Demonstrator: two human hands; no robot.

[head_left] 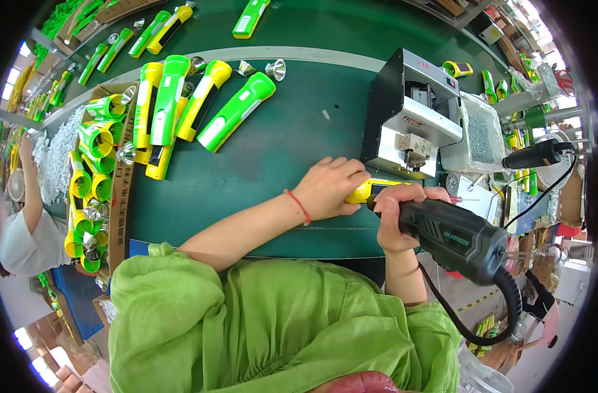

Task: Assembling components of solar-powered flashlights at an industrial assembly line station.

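Observation:
My left hand [329, 188], with a red string at the wrist, is closed around a yellow flashlight body [360, 192] low over the green table. Most of that body is hidden by my hands. Right beside it, my right hand [398, 215] is wrapped around a black electric screwdriver [453, 230], which lies nearly level and points toward the flashlight. Its tip is hidden behind my fingers. From its rear end a thick cord [510, 304] curves down. Just beyond my hands stands a silver and black screw feeder [413, 118].
Several green and yellow flashlight bodies [236, 111] lie at the left, near a cardboard box [120, 190] packed with more. A white tray of small screws [480, 141] sits right of the feeder. Another black screwdriver [533, 154] hangs at the right. A co-worker's arm [30, 177] shows far left.

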